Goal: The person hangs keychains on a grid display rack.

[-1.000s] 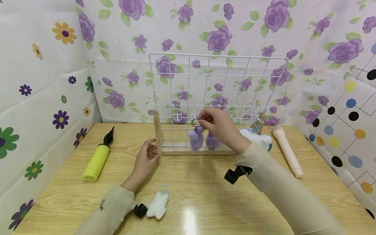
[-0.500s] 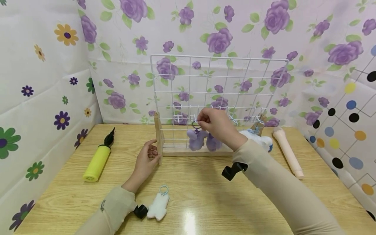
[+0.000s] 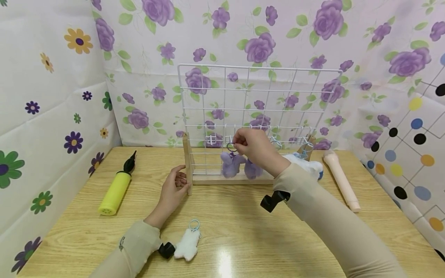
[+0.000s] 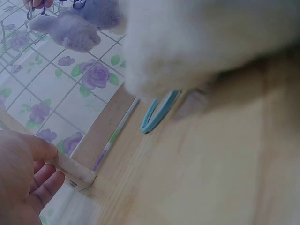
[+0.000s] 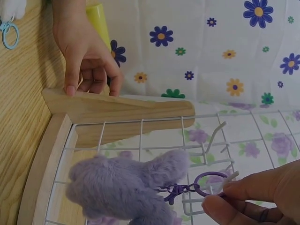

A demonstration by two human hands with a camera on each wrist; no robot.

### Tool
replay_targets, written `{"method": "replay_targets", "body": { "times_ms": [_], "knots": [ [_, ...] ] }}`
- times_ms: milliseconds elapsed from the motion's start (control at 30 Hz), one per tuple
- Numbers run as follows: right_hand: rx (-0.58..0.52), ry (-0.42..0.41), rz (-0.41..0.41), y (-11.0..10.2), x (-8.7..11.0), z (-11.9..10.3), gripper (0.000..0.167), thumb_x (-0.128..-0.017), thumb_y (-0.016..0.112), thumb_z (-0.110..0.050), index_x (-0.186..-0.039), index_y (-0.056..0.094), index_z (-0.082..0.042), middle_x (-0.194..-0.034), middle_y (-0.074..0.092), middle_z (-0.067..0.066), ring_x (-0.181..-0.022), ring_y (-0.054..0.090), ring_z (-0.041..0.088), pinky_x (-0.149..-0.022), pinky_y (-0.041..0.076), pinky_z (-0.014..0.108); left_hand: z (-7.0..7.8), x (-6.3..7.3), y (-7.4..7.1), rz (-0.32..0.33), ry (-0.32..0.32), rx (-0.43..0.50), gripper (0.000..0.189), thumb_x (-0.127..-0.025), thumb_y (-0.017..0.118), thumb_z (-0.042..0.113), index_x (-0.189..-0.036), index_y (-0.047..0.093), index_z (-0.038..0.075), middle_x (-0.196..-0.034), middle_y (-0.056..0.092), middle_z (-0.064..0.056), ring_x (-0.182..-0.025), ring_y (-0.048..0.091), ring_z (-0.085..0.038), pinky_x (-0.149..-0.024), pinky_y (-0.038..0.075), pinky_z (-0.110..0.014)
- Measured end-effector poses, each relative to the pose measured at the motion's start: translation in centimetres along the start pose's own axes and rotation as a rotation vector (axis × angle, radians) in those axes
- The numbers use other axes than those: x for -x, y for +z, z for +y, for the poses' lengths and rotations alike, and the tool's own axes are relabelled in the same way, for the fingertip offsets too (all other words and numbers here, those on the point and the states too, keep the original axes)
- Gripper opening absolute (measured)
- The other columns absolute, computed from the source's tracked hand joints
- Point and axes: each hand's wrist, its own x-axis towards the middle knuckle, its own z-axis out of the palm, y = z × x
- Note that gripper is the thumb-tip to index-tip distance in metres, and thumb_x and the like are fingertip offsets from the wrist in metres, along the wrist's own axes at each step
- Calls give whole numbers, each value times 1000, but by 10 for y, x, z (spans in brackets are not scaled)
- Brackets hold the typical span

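My right hand (image 3: 257, 148) pinches the purple ring (image 5: 196, 187) of a fluffy purple plush keychain (image 3: 231, 165), which hangs below the fingers in front of a white wire grid rack (image 3: 259, 69). In the right wrist view the ring overlaps the tip of a white hook (image 5: 230, 177), right at the fingertips. Another purple plush (image 3: 252, 169) hangs just to the right, partly behind the hand. My left hand (image 3: 172, 191) grips the rack's left wooden upright (image 3: 187, 160), thumb on its front edge. A white plush keychain (image 3: 187, 244) with a pale blue ring lies near the left wrist.
White plush with blue details (image 3: 306, 164) hangs at the rack's right, partly behind the forearm. A yellow hand pump (image 3: 114, 191) lies at the table's left, a pale pink tube-like object (image 3: 342, 181) at the right. Flowered cloth (image 3: 146, 100) closes off the back.
My right hand and forearm have shifted slightly left, and the purple plush has turned on its ring to face more forward. My left hand keeps its place on the upright.
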Motion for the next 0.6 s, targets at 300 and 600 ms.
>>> {"method": "replay_targets", "body": {
  "times_ms": [300,600],
  "knots": [
    [30,12,10,0,-2,-2,7,-93,60,-7,-97,65,-6,-86,68,6,-71,61,16,-67,50,29,-1,0,0,-3,-2,-8,60,-83,68,-7,-137,42,2,-108,56,-18,-92,58,-25,-78,53,-25],
    [-15,0,20,-3,0,2,7,-94,60,-9,-99,65,-7,-92,68,8,-76,62,18,-69,52,30,-2,0,0,3,3,-1,60,-83,67,-7,-137,42,2,-107,57,-18,-92,58,-26,-78,53,-26]
  ]
}}
